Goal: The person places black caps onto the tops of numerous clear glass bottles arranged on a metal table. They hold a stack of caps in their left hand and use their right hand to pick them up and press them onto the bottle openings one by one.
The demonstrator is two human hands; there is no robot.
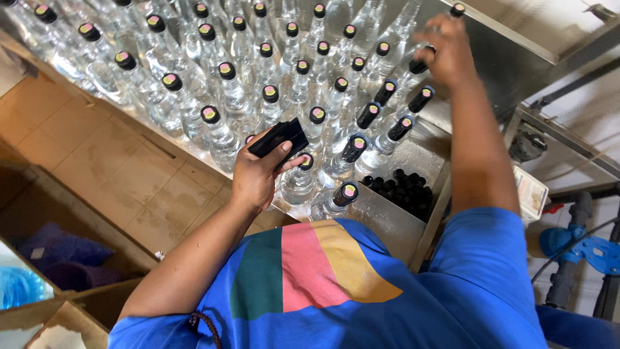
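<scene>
Steel counter, walled at the rim, packed with clear bottles standing upright in close rows, shoulder to shoulder; walls evidently there to keep the rows from sliding off. Most necks black-capped, cap tops showing a small coloured disc. At the near right corner of the counter, an open bin holding loose black caps, set within easy reach of both hands.

Blue shirt with a green, pink and yellow panel filling the lower frame. Tiled floor to the left, brown cartons below it. Blue fitting and pipework at far right.

Right hand: arm stretched well forward over the far rows, fingers curled down onto a bottle neck at the counter's right wall. Grip closed about the cap there, judged to be seating it; exact contact partly hidden by the knuckles.

Left hand: forearm angled in from the lower left, wrist bent, hovering over the near rows. Grip closed on a stack of black sleeves, thumb on top, fingers beneath, stack tilted up and away; held as a ready supply, by the look of it. Thumb tip just beside a capped bottle in the front row.
</scene>
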